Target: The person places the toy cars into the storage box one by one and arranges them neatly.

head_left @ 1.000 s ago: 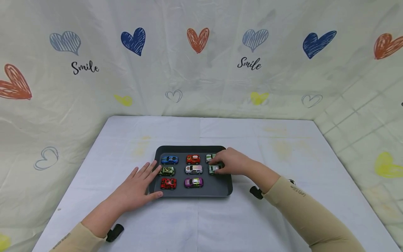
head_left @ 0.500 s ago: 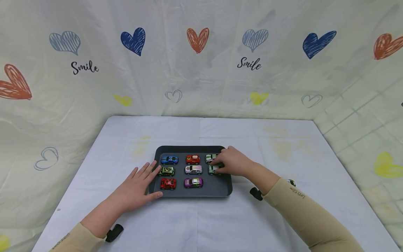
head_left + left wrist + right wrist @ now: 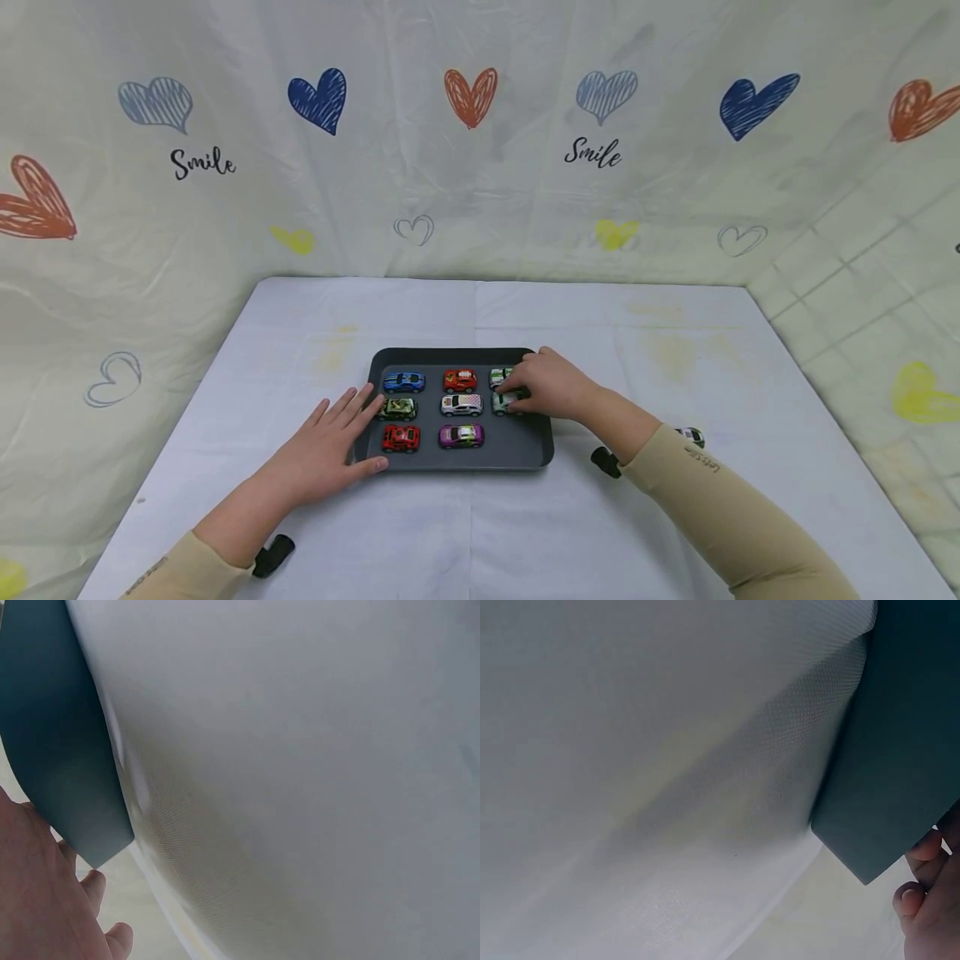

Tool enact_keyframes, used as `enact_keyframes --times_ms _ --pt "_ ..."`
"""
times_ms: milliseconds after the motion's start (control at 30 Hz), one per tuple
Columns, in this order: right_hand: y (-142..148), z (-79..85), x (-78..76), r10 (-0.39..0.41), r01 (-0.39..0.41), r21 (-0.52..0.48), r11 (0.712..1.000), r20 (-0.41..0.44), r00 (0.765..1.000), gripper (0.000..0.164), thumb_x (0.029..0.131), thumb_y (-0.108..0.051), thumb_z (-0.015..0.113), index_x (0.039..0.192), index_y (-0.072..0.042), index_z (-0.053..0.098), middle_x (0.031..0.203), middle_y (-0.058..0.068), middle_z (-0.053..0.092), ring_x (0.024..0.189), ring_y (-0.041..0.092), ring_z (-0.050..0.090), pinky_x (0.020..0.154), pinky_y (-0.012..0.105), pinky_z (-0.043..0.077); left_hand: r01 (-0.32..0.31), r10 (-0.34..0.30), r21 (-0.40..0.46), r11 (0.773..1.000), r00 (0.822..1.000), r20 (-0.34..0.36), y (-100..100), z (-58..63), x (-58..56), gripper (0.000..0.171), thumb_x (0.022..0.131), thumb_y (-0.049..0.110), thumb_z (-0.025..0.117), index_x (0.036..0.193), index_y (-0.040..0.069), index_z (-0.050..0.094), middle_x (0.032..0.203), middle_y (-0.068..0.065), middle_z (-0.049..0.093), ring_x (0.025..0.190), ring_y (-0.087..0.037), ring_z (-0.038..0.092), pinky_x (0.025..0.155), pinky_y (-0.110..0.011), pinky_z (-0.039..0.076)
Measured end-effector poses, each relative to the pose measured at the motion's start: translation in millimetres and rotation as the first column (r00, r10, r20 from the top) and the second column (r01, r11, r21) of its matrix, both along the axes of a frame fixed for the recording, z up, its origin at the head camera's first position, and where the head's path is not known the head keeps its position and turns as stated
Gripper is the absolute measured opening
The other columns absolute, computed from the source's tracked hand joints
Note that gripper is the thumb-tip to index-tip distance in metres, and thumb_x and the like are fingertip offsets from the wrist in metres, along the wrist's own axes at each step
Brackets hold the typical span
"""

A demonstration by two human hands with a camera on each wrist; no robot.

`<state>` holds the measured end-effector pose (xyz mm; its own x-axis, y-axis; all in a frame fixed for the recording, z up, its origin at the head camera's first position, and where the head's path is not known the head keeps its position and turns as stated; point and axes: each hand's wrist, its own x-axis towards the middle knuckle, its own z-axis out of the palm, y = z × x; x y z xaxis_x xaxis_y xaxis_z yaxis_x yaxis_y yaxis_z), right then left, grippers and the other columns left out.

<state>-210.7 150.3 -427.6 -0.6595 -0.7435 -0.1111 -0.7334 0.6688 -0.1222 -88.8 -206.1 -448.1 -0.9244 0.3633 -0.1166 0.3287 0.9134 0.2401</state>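
A dark grey tray [image 3: 510,450] lies on the white-covered table, with small toy cars in rows on it. My left hand [image 3: 322,454] rests with spread fingers on the tray's left rim. At the right end of the middle row, my right hand [image 3: 558,385] pinches a pale green toy car [image 3: 500,404] that sits on the tray floor, its right part hidden by the fingers. Just behind it is a green-and-white car [image 3: 498,377], partly covered by the same hand. Both wrist views show the tray's outer wall [image 3: 67,750] beside the fingers, with no car in sight.
Blue [image 3: 404,382], red [image 3: 460,381], camouflage [image 3: 398,408], white [image 3: 462,405], red-and-black [image 3: 401,438] and purple [image 3: 461,436] cars stand on the tray. Another car [image 3: 692,436] is on the table, partly behind the right sleeve. A heart-printed cloth [image 3: 480,183] hangs behind.
My right hand has shifted slightly left, and the pale green car with it. More of the car by the right sleeve now shows. My left hand has stayed put.
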Motion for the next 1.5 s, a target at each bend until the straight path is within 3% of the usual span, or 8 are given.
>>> enact_keyframes --times_ms 467,833,1233,1500 --pt "3 8.1 1.4 0.0 0.002 -0.041 0.999 0.034 0.999 0.037 0.083 -0.04 0.08 0.117 -0.027 0.076 0.109 -0.009 0.072 0.103 0.013 0.062 0.085 0.038 0.044 -0.002 0.002 0.0 1.0 1.0 -0.003 0 -0.2 0.0 0.093 0.089 0.069 0.055 0.159 0.017 0.024 0.166 -0.006 0.014 0.151 -0.034 0.015 0.119 -0.059 0.011" --pt "14 19.1 3.8 -0.055 0.061 -0.096 0.994 0.059 0.997 0.036 0.085 -0.039 0.079 0.118 -0.026 0.075 0.113 -0.008 0.071 0.107 0.016 0.06 0.091 0.042 0.045 0.003 -0.003 0.002 1.0 1.0 -0.007 1 0.7 0.2 0.091 0.089 0.067 0.056 0.159 0.018 0.024 0.166 -0.005 0.014 0.151 -0.034 0.015 0.119 -0.059 0.012" --pt "52 30.1 13.7 -0.1 0.11 -0.176 0.978 0.067 0.993 0.036 0.084 -0.034 0.08 0.117 -0.022 0.075 0.109 -0.005 0.071 0.104 0.021 0.062 0.092 0.048 0.045 -0.007 0.007 0.009 1.0 1.0 -0.006 0 2.4 3.1 0.091 0.09 0.066 0.057 0.159 0.017 0.024 0.166 -0.006 0.014 0.15 -0.035 0.015 0.119 -0.059 0.012" --pt "96 22.9 26.2 -0.185 0.21 -0.191 0.959 0.142 0.973 0.036 0.084 -0.033 0.08 0.118 -0.021 0.075 0.112 -0.006 0.071 0.107 0.022 0.062 0.097 0.051 0.044 0.011 -0.011 0.009 1.0 1.0 -0.015 0 0.7 1.7 0.091 0.09 0.068 0.056 0.159 0.018 0.023 0.166 -0.006 0.014 0.151 -0.034 0.014 0.119 -0.059 0.012"
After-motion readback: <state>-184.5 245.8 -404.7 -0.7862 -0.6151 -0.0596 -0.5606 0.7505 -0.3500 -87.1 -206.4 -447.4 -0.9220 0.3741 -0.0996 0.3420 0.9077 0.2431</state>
